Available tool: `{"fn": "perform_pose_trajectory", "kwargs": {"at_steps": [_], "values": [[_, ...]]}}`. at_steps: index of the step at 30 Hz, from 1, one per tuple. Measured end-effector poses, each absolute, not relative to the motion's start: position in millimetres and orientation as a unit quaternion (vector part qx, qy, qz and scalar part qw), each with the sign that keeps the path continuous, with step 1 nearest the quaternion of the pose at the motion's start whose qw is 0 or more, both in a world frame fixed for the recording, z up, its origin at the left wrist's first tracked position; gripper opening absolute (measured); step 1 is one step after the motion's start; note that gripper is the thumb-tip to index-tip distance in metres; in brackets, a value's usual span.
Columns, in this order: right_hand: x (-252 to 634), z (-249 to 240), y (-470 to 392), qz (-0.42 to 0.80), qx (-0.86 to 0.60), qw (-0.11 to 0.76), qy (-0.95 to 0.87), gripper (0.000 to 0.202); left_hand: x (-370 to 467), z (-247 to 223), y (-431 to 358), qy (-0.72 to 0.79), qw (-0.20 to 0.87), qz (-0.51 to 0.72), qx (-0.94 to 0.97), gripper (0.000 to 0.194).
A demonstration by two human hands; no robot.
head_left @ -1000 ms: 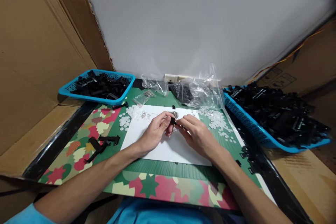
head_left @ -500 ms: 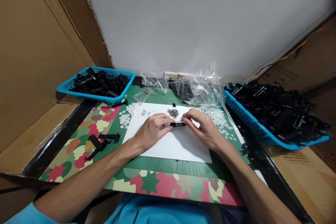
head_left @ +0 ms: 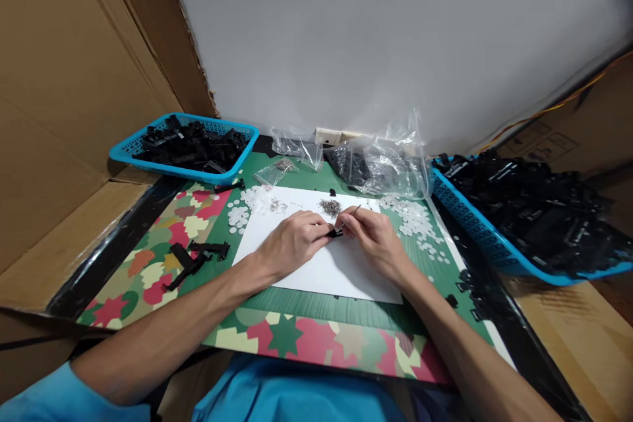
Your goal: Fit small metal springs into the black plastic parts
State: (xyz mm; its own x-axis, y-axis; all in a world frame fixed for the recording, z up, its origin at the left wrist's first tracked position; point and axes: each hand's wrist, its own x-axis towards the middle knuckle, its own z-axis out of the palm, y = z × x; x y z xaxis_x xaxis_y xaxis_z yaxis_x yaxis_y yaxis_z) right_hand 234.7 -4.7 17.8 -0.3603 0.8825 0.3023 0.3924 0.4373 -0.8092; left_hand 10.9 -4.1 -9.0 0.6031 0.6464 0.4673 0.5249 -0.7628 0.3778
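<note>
Two hands, a left hand (head_left: 299,239) and a right hand (head_left: 373,237), held one black piece (head_left: 337,233) and one thin metal rod (head_left: 357,210). Below was one white sheet (head_left: 341,270), bearing two piles of metal bits (head_left: 330,207), at ten and twelve o'clock. Two blue baskets stood out, a left basket (head_left: 171,171) at ten, a right basket (head_left: 472,227) at three.

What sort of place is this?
Probably a small-parts assembly workstation, judging by the right blue basket heaped with black parts, the tiny metal pieces piled on a white sheet, and the scattered white discs.
</note>
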Motion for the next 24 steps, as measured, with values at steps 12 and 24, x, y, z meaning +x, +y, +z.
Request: {"fn": "perform_pose_trajectory", "kwargs": {"at_steps": [12,24], "values": [[232.3,18.2,-4.1,0.277,-0.424,0.356,-0.785,0.032,12.2,-7.5,-5.9,0.328,0.096,0.296,0.892,0.013],[232.2,9.8,-6.5,0.242,-0.401,0.364,-0.805,0.032,13.1,-5.6,-9.9,0.368,0.171,0.271,0.873,0.018]]}}
